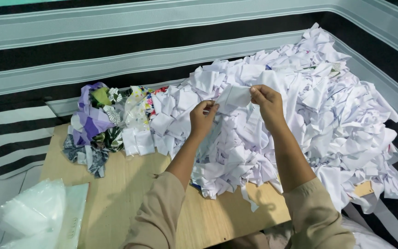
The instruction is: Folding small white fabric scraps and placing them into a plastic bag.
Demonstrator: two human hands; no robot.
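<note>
While both hands are raised above the heap, a white cloth scrap is stretched between them, just over the middle of the pile. Left hand: fingers pinched on the scrap's left edge. Right hand: fingers pinched on its upper right corner. Both forearms wear tan sleeves.

Beneath the hands, a large pile of white cloth scraps covers the right half of the wooden surface and spills past its far and right edges. Touching the pile on its left lies a smaller heap of coloured scraps: purple, green, grey and leaf-patterned pieces, with a few floral ones nearest the white pile. Two small folded white pieces lie side by side at the near edge of this heap.

At the lower left corner of the surface sits a clear plastic bag package, crumpled on top, flat and pale green-tinted along its right side; faint marks on it are too small to tell. Under the surface and beyond it spreads a striped cloth in black, white and pale green bands.
</note>
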